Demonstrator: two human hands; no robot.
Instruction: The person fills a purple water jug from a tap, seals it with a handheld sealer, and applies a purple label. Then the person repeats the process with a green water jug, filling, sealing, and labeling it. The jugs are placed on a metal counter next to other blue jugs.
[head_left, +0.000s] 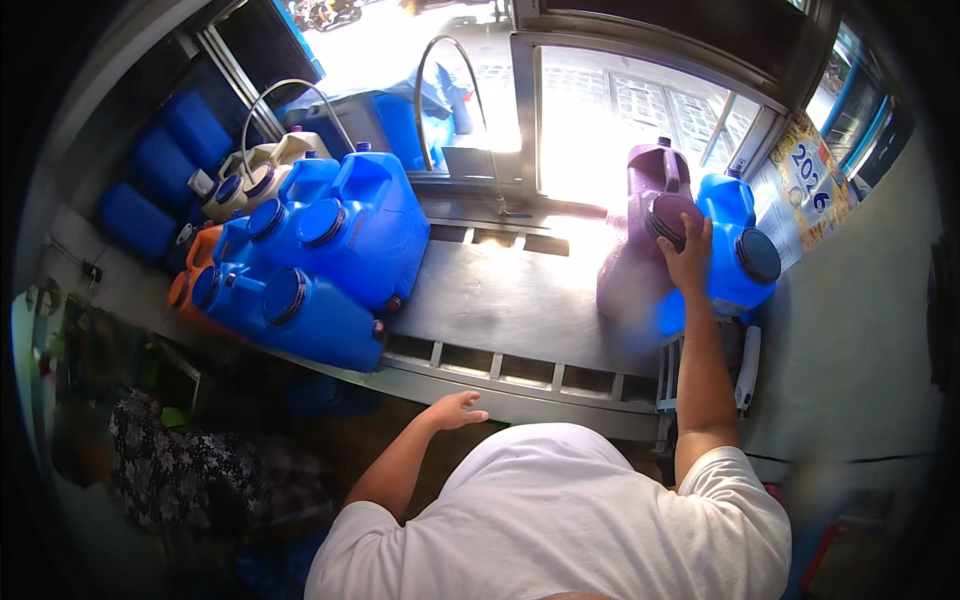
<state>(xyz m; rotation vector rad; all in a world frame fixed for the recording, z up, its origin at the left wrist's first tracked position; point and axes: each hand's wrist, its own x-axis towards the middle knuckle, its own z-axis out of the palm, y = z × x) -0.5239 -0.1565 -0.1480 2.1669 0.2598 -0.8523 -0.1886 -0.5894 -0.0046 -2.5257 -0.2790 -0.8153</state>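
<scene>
At the counter's right end stands a purple plastic water container (634, 274) with a top handle and a small dark cap. My right hand (688, 255) reaches out to its large round purple lid (675, 214), fingers over the lid's face and rim. Close beside it is a blue plastic water container (724, 202), whose large lid (759, 255) looks dark. My left hand (454, 412) holds nothing in front of my belly, near the front edge of the steel counter (480, 300); its fingers are slightly apart.
Several blue water containers (375, 217) crowd the counter's left side, with orange (199, 259) and whitish ones (281, 161) behind. Curved metal spouts (450, 45) rise at the back. Slotted openings (529, 371) line the front edge. A person in a patterned shirt (180, 450) is at lower left.
</scene>
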